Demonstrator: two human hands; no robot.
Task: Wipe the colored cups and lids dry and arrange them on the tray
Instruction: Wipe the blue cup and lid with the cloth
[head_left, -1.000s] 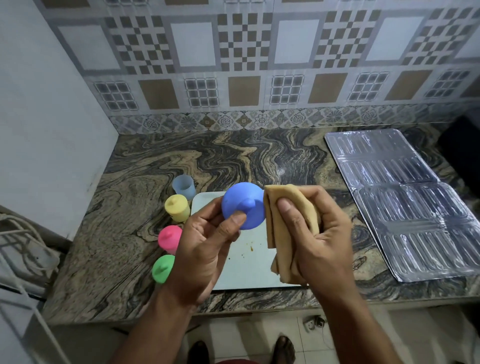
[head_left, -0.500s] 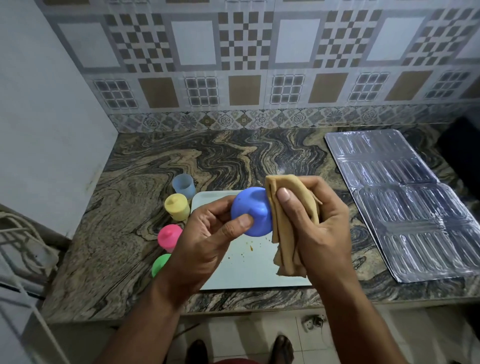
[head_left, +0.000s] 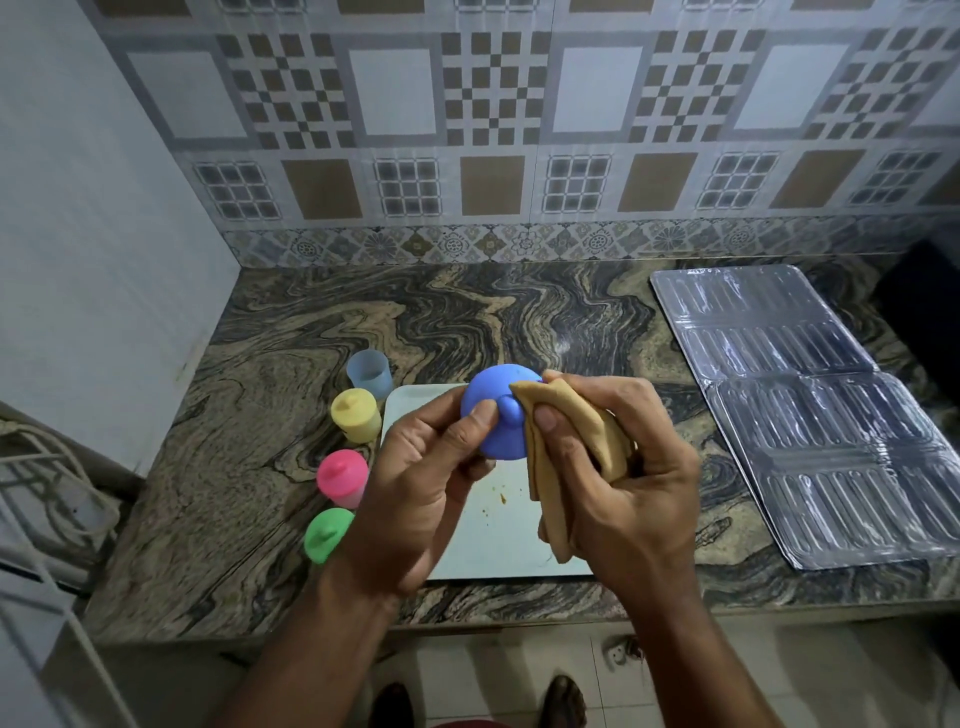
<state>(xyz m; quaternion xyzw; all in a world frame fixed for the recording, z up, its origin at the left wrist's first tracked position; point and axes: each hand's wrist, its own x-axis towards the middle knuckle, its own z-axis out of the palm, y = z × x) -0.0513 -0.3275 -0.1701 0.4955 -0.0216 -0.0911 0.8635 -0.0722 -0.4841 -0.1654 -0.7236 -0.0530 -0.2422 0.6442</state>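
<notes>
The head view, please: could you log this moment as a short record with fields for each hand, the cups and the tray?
left hand: left hand grips the blue lid
right hand: right hand holds the tan cloth against the lid
lidded cups: yellow cup, pink cup, green cup, on the counter left of the tray
open cup: pale blue cup, no lid
tray: white tray, crumbs on it

A swirled dark and tan stone worktop (head_left: 291, 457) fills the middle of the frame. A pale rectangular tray (head_left: 498, 540) lies at its front edge, centre, with a few orange crumbs on it. Just left of the tray stand four cups in a line: clear blue cup (head_left: 369, 370), yellow lidded cup (head_left: 356, 414), pink lidded cup (head_left: 343, 477), green lidded cup (head_left: 326, 533). Clear plastic moulded sheets (head_left: 810, 410) lie at right.
</notes>
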